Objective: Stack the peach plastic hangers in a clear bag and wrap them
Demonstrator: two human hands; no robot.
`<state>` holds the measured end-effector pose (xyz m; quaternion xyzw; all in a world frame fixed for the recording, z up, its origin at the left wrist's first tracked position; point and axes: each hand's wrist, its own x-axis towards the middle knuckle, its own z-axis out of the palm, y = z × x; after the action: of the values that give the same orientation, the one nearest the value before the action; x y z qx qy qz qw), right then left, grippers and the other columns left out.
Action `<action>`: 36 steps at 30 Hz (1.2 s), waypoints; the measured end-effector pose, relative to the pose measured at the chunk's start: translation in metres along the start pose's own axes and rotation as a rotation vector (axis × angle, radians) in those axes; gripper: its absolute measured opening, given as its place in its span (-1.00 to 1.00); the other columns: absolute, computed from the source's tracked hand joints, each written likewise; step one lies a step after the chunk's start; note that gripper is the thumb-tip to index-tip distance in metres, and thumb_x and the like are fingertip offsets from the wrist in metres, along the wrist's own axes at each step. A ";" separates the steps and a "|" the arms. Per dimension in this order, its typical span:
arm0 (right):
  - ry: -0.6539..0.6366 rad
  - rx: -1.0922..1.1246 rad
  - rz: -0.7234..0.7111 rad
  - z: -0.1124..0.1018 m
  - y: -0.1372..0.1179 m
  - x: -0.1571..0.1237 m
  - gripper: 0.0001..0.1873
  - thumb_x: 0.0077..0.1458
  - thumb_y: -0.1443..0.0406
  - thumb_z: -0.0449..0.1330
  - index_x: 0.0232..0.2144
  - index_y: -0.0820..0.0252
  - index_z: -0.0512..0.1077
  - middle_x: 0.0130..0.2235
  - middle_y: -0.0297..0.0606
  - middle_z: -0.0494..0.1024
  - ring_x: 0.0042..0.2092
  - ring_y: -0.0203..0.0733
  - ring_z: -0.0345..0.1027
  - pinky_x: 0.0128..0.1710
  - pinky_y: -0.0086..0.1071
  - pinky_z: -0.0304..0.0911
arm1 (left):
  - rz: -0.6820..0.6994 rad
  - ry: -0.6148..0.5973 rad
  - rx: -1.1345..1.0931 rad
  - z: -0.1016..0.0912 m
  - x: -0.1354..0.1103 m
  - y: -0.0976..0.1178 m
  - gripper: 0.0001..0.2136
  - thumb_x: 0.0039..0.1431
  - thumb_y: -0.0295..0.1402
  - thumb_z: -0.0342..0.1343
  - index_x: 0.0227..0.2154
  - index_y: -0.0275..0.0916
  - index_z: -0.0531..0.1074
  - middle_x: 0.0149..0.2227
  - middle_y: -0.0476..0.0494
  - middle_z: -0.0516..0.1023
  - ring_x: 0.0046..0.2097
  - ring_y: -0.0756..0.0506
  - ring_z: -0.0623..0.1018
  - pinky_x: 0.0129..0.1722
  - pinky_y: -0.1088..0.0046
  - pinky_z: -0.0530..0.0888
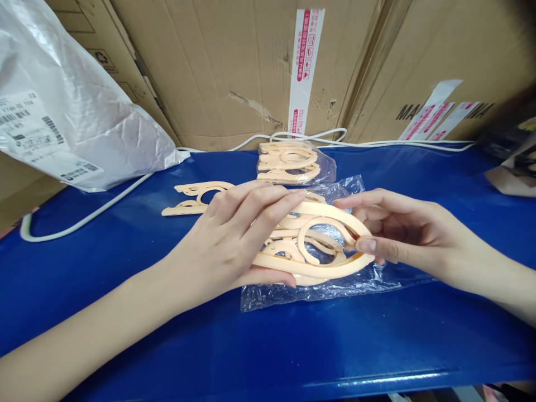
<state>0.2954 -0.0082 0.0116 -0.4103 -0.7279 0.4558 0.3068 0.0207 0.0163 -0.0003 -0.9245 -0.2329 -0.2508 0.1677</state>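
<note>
The blue table (293,346) spreads nearest, glossy along its front edge. On it lies a crinkled clear plastic bag (268,298), and just above that the cream folded hanger (330,272) is held between both hands. Its long axis runs left to right, with the curved, tapering end pointing right.

The left hand (247,234) grasps it from over the top, thumb along the near edge and fingers across the far edge, so the hanger's left part sits under the palm. The right hand (402,229) pinches the tapering tip, thumb on the near side (the other fingertips are partly hidden behind it).

More cream pieces (288,248) show beneath the held one. Beyond the left hand lies another cream hanger (184,210); farther back, a wrapped pack (288,159) of them rests before a white cable (251,139) and cardboard boxes (234,67).
</note>
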 end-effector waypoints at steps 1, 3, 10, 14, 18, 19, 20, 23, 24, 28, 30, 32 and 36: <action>-0.002 -0.007 0.000 0.000 -0.001 0.000 -0.56 0.14 0.21 0.26 0.07 0.05 0.34 -0.38 -0.33 0.48 -0.29 -0.22 0.45 -0.41 -0.44 0.38 | -0.001 -0.004 -0.004 0.000 0.000 0.000 -0.20 0.11 0.16 0.01 0.20 -0.44 0.13 0.09 -0.39 0.34 0.16 -0.28 0.28 0.19 0.20 0.20; 0.000 -0.032 -0.007 0.000 -0.001 0.001 -0.56 0.15 0.20 0.25 0.08 0.05 0.35 -0.36 -0.33 0.50 -0.31 -0.23 0.45 -0.43 -0.46 0.36 | -0.001 -0.013 -0.010 -0.001 0.001 0.001 -0.20 0.11 0.14 0.04 0.21 -0.44 0.12 0.09 -0.40 0.34 0.15 -0.28 0.29 0.18 0.19 0.21; 0.099 -0.396 -0.215 0.004 -0.003 -0.003 -0.51 0.14 0.17 0.25 0.12 -0.09 0.32 -0.01 -0.30 0.47 -0.12 -0.14 0.43 -0.26 -0.34 0.43 | -0.050 -0.006 -0.008 -0.005 0.002 0.011 -0.22 0.13 0.14 0.01 0.18 -0.46 0.15 0.09 -0.39 0.35 0.12 -0.26 0.31 0.17 0.19 0.21; 0.057 -0.621 -0.409 0.011 -0.009 -0.007 -0.23 -0.03 0.05 0.36 0.20 -0.01 0.22 0.16 -0.20 0.30 0.17 0.06 0.21 0.08 -0.17 0.30 | -0.130 -0.024 -0.059 -0.007 0.002 0.028 -0.26 0.15 0.10 0.03 0.17 -0.46 0.15 0.08 -0.37 0.34 0.12 -0.25 0.29 0.16 0.22 0.21; -0.012 -0.758 -0.463 0.018 -0.012 -0.008 -0.30 0.07 0.07 0.28 0.21 0.05 0.18 0.17 -0.14 0.30 0.15 0.05 0.24 0.08 -0.18 0.28 | -0.130 -0.023 -0.112 -0.005 0.001 0.039 -0.25 0.14 0.09 0.06 0.17 -0.47 0.16 0.08 -0.36 0.34 0.13 -0.24 0.28 0.14 0.24 0.22; -0.019 -0.786 -0.473 0.019 -0.011 -0.008 -0.32 0.09 0.08 0.26 0.21 0.06 0.19 0.15 -0.13 0.32 0.13 0.05 0.26 0.06 -0.18 0.29 | -0.126 -0.027 -0.126 -0.004 0.001 0.041 -0.26 0.15 0.07 0.07 0.17 -0.47 0.16 0.08 -0.35 0.34 0.13 -0.24 0.28 0.14 0.23 0.23; -0.024 -0.812 -0.490 0.020 -0.010 -0.007 -0.33 0.09 0.08 0.25 0.20 0.07 0.19 0.13 -0.11 0.33 0.11 0.05 0.28 0.04 -0.17 0.30 | -0.128 -0.035 -0.140 -0.003 0.001 0.042 -0.28 0.15 0.06 0.07 0.16 -0.46 0.16 0.09 -0.35 0.34 0.14 -0.24 0.28 0.14 0.23 0.24; -0.035 -0.885 -0.563 0.022 -0.007 -0.006 -0.26 0.06 0.02 0.25 0.21 0.12 0.17 0.12 -0.06 0.34 0.06 0.10 0.31 -0.04 -0.10 0.33 | -0.143 -0.046 -0.185 -0.001 0.002 0.043 -0.29 0.16 0.07 0.06 0.15 -0.47 0.17 0.10 -0.38 0.34 0.14 -0.24 0.28 0.14 0.19 0.26; -0.035 -0.898 -0.574 0.022 -0.007 -0.005 -0.26 0.06 0.03 0.25 0.22 0.13 0.16 0.12 -0.05 0.34 0.06 0.10 0.30 -0.06 -0.09 0.33 | -0.148 -0.042 -0.200 -0.001 0.002 0.043 -0.28 0.16 0.08 0.04 0.14 -0.47 0.17 0.09 -0.39 0.34 0.14 -0.24 0.28 0.14 0.18 0.26; -0.039 -0.839 -0.501 0.021 -0.008 -0.004 -0.34 0.11 0.14 0.22 0.22 0.11 0.16 0.13 -0.08 0.31 0.10 0.05 0.27 -0.01 -0.15 0.32 | -0.172 -0.090 -0.327 -0.003 0.003 0.034 -0.30 0.16 0.03 0.09 0.18 -0.39 0.10 0.14 -0.35 0.31 0.17 -0.22 0.28 0.14 0.17 0.32; -0.081 -0.767 -0.430 0.015 -0.007 -0.003 -0.34 0.09 0.12 0.23 0.21 0.04 0.17 0.15 -0.14 0.30 0.13 0.05 0.24 0.02 -0.16 0.32 | -0.171 -0.146 -0.413 -0.007 0.003 0.022 -0.25 0.15 -0.04 0.15 0.25 -0.33 -0.01 0.22 -0.33 0.22 0.23 -0.21 0.23 0.17 0.17 0.31; -0.113 -0.699 -0.366 0.004 -0.005 -0.001 -0.32 0.06 0.08 0.26 0.20 -0.04 0.19 0.17 -0.21 0.28 0.16 0.04 0.20 0.08 -0.15 0.28 | -0.169 -0.223 -0.462 -0.014 0.002 0.007 -0.20 0.15 -0.06 0.16 0.30 -0.27 -0.11 0.28 -0.29 0.12 0.27 -0.21 0.18 0.21 0.16 0.26; -0.071 -0.629 -0.200 -0.030 -0.003 0.002 -0.30 0.05 0.11 0.30 0.22 -0.13 0.18 0.20 -0.26 0.23 0.19 0.01 0.14 -0.18 -0.37 0.46 | -0.229 -0.471 -0.442 -0.030 -0.002 -0.020 -0.33 0.19 -0.14 0.14 0.29 -0.01 -0.05 0.27 -0.09 0.17 0.24 -0.16 0.24 0.17 0.28 0.32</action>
<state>0.3184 0.0055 0.0264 -0.3954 -0.8797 0.1905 0.1828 -0.0025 0.0196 0.0274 -0.9389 -0.3075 -0.0921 -0.1243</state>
